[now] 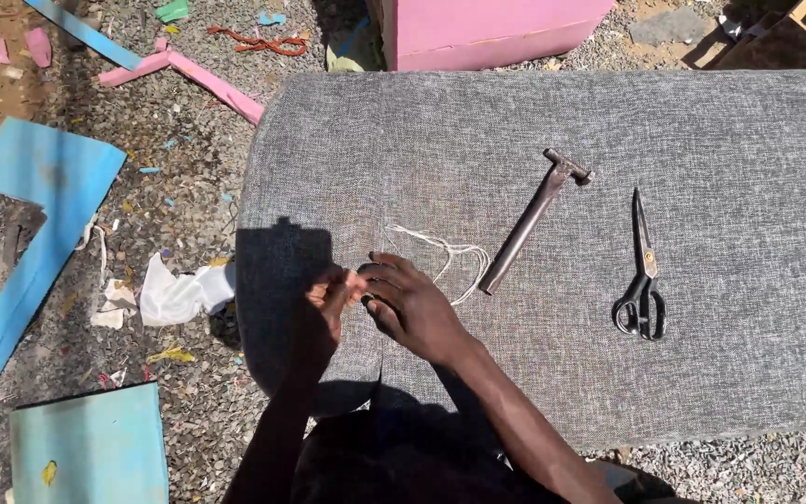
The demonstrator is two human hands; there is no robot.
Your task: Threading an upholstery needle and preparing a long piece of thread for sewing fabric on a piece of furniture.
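- Head view shows your two hands meeting at the near left part of the grey fabric-covered surface (pixel 562 121), fingertips pressed together.
- Your left hand (pixel 326 308) lies partly in shadow; its grip looks pinched shut on something fine, probably the end of the white thread (pixel 450 257), though the contact itself is too small to confirm.
- Your right hand (pixel 412 308) curls inward, its grip closed toward the same spot, likely to steady that thread end.
- That thread loops loosely across the fabric just beyond your fingers, trailing toward the hammer (pixel 529 224).
- Hammer and scissors (pixel 643 280) both lie flat to your right, apart from each other, untouched but close enough to pick up.
- Blue and pink foam offcuts (pixel 34 233) and a white rag (pixel 179 294) lie on the gravel ground at your left.
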